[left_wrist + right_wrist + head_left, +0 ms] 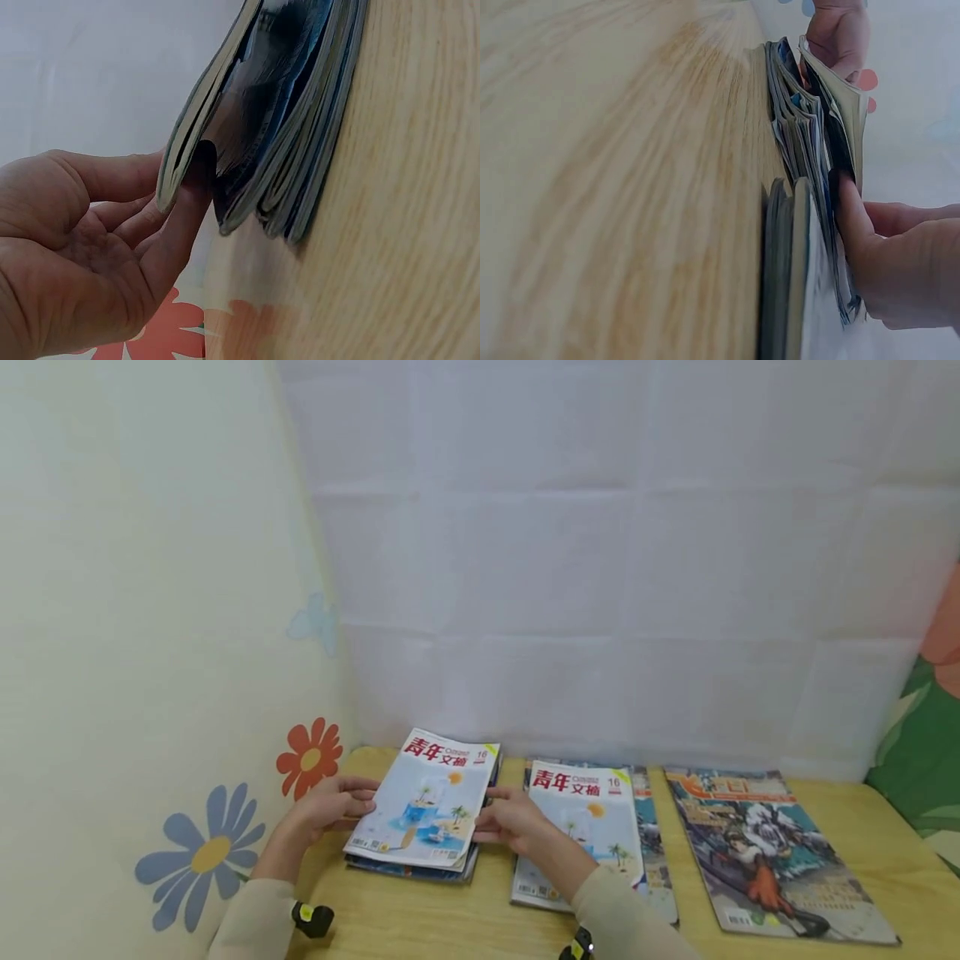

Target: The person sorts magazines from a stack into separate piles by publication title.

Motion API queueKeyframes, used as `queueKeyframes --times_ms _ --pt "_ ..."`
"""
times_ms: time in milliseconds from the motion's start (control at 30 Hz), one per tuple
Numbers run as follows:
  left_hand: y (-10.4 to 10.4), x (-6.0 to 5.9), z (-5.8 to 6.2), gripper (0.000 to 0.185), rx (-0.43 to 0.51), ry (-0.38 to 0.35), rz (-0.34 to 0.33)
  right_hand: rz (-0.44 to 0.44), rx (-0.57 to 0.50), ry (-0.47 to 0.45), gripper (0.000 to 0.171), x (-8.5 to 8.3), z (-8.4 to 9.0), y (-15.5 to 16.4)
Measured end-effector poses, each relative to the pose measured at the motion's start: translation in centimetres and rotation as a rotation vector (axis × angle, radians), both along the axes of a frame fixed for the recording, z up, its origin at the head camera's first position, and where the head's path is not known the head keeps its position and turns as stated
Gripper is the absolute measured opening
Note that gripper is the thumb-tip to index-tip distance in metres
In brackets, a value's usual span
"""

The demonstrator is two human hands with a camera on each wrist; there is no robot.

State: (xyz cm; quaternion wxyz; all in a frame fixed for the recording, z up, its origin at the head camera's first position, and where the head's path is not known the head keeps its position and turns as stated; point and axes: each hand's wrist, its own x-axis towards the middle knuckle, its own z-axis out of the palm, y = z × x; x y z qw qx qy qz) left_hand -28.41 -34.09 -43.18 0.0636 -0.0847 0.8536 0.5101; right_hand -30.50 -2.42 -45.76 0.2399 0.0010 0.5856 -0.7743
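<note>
Left hand and right hand grip opposite edges of top magazine, raised off stack at table's back left corner.

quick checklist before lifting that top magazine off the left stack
1. Left hand on the top magazine: ok, its fingers sit under the left edge, as the left wrist view shows.
2. Right hand on it: ok, its fingers are at the right edge, tucked under the cover.
3. Only one magazine taken: cannot tell, the layers of the left stack are fanned apart near the fingers.
4. Top magazine free of the middle stack: ok, a gap of wooden table shows between them.
5. Comic magazine out of the way: ok, it lies flat far right.
</note>
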Motion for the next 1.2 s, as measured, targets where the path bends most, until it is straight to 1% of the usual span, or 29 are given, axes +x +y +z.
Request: queueKeyframes --times_ms 167,267,367,467,600,667,767,833,933,1033,1200 --pt "0.1 0.0 0.0 0.045 -0.038 0.003 -0.024 0.010 0.013 -0.017 0.074 -0.1 -0.1 -0.1" --pt "0.4 -0.1 0.0 0.044 -0.063 0.006 -0.025 0.032 0.019 -0.017 0.074 -0.1 0.0 0.1" --pt "0.8 -0.2 0.2 0.043 -0.091 0.010 -0.010 0.059 0.036 0.010 0.071 -0.1 0.4 0.3" --pt "1.0 -0.3 0.5 0.044 -0.127 0.023 -0.016 0.086 0.098 0.070 0.066 0.0 1.0 0.8" --pt "1.1 -0.2 0.7 0.043 -0.171 0.034 -0.020 0.114 0.228 0.192 0.056 0.6 2.2 1.8" --pt "1.2 -0.1 0.9 0.043 -0.182 0.037 -0.013 0.128 0.269 0.250 0.053 1.0 2.8 2.5" --pt "1.2 -0.2 1.0 0.044 -0.199 0.041 -0.002 0.143 0.303 0.327 0.051 1.6 3.6 3.8" --pt "1.2 -0.3 1.3 0.043 -0.216 0.048 0.003 0.149 0.303 0.357 0.050 1.9 3.9 4.8" --pt "1.4 -0.3 1.8 0.042 -0.254 0.077 -0.003 0.134 0.329 0.389 0.047 2.1 4.2 5.8" --pt "2.1 0.0 2.4 0.040 -0.284 0.125 -0.024 0.108 0.341 0.392 0.042 2.3 4.5 6.8" --pt "4.2 0.7 3.7 0.037 -0.320 0.203 -0.086 0.089 0.356 0.391 0.040 2.8 5.0 8.6"
